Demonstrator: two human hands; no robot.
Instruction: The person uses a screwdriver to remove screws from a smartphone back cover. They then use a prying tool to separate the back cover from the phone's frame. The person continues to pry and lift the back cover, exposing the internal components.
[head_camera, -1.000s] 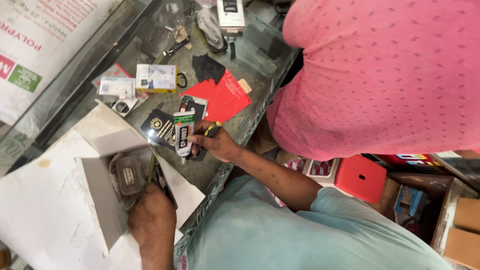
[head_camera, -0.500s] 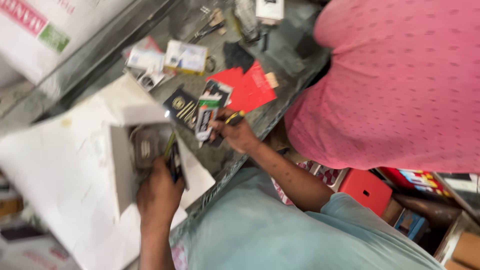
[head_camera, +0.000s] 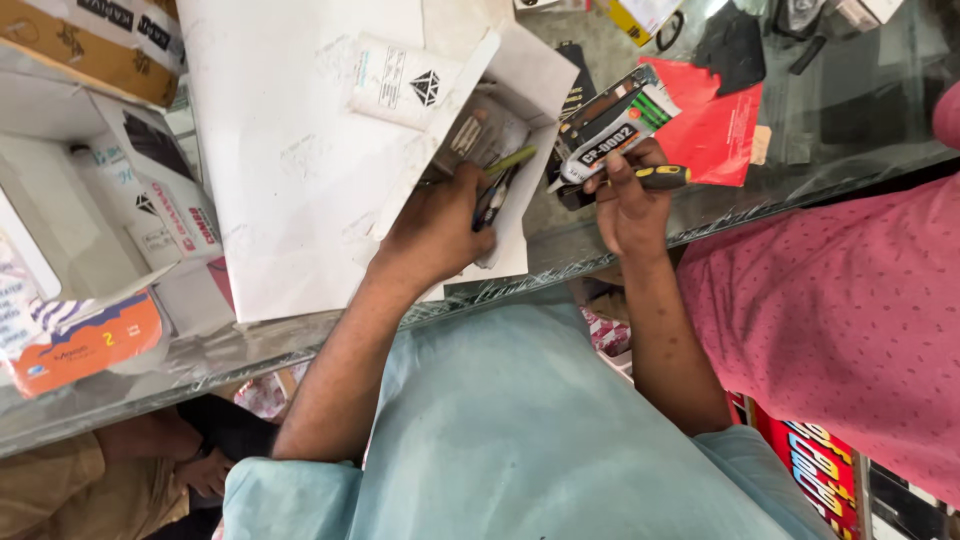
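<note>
Left hand (head_camera: 435, 230) grips a small tool w/ green handle (head_camera: 505, 165), resting on the white paper sheet (head_camera: 300, 150) over the glass counter (head_camera: 850, 130). Right hand (head_camera: 630, 205), just right of the sheet, is closed on a glue tube pack (head_camera: 608, 130) plus a yellow-black screwdriver (head_camera: 660, 177). Risk: two items in one fist, so the pack could slip onto the glass. Vs 0.5 s ago: view has swung, the hands are nearer together, and the grip looks the same.

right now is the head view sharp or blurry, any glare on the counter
Head view: mostly sharp, even daylight; both hands, left hand and right hand, crisp. Glass counter reflects pale light at top right. Pink shirt slightly soft at the edge.
</note>
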